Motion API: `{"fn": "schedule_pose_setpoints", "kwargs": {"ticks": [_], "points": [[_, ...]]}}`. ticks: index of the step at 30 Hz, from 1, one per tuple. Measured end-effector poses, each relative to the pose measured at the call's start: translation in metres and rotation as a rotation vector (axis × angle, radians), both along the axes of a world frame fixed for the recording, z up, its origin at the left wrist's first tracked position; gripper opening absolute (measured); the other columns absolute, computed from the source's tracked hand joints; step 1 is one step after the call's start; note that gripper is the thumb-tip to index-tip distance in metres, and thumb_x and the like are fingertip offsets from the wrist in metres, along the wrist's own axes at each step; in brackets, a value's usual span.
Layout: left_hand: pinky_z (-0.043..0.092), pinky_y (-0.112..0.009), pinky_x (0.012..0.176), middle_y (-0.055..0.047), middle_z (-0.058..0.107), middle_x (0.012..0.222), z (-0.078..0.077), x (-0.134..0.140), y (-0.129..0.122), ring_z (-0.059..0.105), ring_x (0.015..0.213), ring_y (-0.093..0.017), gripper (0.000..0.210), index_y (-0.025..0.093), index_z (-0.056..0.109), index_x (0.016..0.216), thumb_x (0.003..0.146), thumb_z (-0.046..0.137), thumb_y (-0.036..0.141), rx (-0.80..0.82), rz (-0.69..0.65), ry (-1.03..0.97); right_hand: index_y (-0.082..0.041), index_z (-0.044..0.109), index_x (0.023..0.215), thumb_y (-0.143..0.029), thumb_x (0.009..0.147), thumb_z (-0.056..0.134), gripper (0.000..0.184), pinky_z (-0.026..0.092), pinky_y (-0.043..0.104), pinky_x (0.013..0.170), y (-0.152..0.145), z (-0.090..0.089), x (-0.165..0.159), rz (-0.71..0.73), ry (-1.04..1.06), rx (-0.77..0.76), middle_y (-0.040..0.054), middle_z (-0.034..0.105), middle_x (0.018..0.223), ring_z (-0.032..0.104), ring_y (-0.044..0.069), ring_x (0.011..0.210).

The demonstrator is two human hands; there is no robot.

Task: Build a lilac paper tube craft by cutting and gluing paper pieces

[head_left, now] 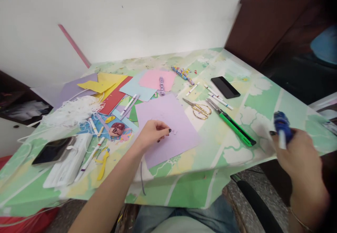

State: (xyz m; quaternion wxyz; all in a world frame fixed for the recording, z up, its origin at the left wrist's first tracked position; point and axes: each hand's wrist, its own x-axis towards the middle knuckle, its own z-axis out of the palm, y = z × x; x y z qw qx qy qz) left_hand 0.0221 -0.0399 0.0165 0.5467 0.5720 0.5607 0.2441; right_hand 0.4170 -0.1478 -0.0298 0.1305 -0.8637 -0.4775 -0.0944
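Note:
My left hand (155, 133) rests over a lilac sheet of paper (181, 141), thumb and fingers pinched together. What the pinch holds, if anything, is too small to tell. Small curled lilac bits (174, 132) lie just beside the fingertips. Off to the right, my right hand (300, 152) is closed around a blurred blue tool with a white stick end (282, 125), raised by the table's right edge. Between the hands lie gold-handled scissors (200, 110) and a green box cutter (235, 127) with its blade out.
Coloured paper (116, 96), white string (76, 111), a phone (54, 150) and a white power strip (70, 159) crowd the left. Markers (221, 101), a dark phone (225, 87) and rolled-paper pieces (162, 85) sit farther back. A wall (158, 18) borders the table.

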Motion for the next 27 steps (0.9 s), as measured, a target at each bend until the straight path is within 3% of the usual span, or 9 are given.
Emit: {"fn": "schedule_pose_setpoints", "kwargs": {"ticks": [4, 9, 15, 18, 22, 25, 27], "points": [[0.03, -0.019, 0.039, 0.003, 0.051, 0.046, -0.007, 0.007, 0.018, 0.039, 0.04, -0.006, 0.008, 0.01, 0.064, 0.063, 0.062, 0.059, 0.017, -0.065, -0.07, 0.084, -0.006, 0.047, 0.115, -0.041, 0.084, 0.042, 0.047, 0.041, 0.038, 0.071, 0.016, -0.01, -0.006, 0.121, -0.065, -0.027, 0.0225, 0.053, 0.097, 0.051, 0.034, 0.094], [0.028, -0.02, 0.039, 0.002, 0.053, 0.046, -0.011, 0.011, 0.023, 0.04, 0.036, -0.005, 0.01, 0.01, 0.065, 0.062, 0.062, 0.058, 0.017, -0.057, -0.093, 0.224, -0.004, 0.051, 0.109, -0.033, 0.082, 0.049, 0.039, 0.039, 0.037, 0.077, 0.024, -0.016, -0.007, 0.183, -0.12, 0.002, 0.0207, 0.056, 0.093, 0.05, 0.032, 0.092], [0.032, -0.021, 0.04, 0.001, 0.056, 0.049, -0.018, 0.009, 0.024, 0.042, 0.035, -0.006, 0.01, 0.012, 0.065, 0.06, 0.061, 0.057, 0.018, -0.049, -0.105, 0.266, -0.012, 0.053, 0.113, -0.04, 0.078, 0.055, 0.045, 0.037, 0.04, 0.066, 0.029, -0.013, -0.014, 0.054, -0.054, 0.041, 0.0213, 0.057, 0.099, 0.05, 0.033, 0.094], [0.033, -0.021, 0.04, 0.001, 0.057, 0.051, -0.018, 0.01, 0.023, 0.043, 0.035, -0.006, 0.01, 0.012, 0.065, 0.06, 0.061, 0.056, 0.018, -0.061, -0.1, 0.269, -0.014, 0.054, 0.113, -0.041, 0.072, 0.06, 0.049, 0.038, 0.046, 0.074, 0.028, -0.002, -0.032, 0.028, -0.075, 0.208, 0.0217, 0.056, 0.105, 0.048, 0.036, 0.1], [0.03, -0.021, 0.039, 0.002, 0.055, 0.049, -0.017, 0.012, 0.022, 0.041, 0.036, -0.006, 0.01, 0.012, 0.065, 0.06, 0.061, 0.056, 0.017, -0.046, -0.101, 0.288, -0.013, 0.052, 0.114, -0.027, 0.075, 0.058, 0.042, 0.039, 0.044, 0.088, 0.025, 0.02, -0.08, 0.219, 0.074, 0.456, 0.0188, 0.054, 0.11, 0.046, 0.032, 0.109], [0.028, -0.021, 0.039, 0.002, 0.052, 0.047, -0.015, 0.013, 0.022, 0.039, 0.037, -0.006, 0.01, 0.013, 0.065, 0.06, 0.061, 0.057, 0.017, -0.044, -0.099, 0.305, -0.018, 0.055, 0.105, -0.023, 0.078, 0.056, 0.028, 0.043, 0.042, 0.088, 0.025, 0.03, -0.123, 0.455, 0.196, 0.494, 0.0128, 0.057, 0.104, 0.053, 0.027, 0.102], [0.028, -0.021, 0.038, 0.002, 0.052, 0.047, -0.013, 0.014, 0.022, 0.038, 0.037, -0.006, 0.01, 0.013, 0.065, 0.06, 0.061, 0.056, 0.017, -0.048, -0.102, 0.313, -0.02, 0.054, 0.104, -0.021, 0.08, 0.053, 0.024, 0.043, 0.042, 0.088, 0.026, 0.031, -0.148, 0.624, 0.306, 0.437, 0.0101, 0.057, 0.104, 0.054, 0.025, 0.101]]}}
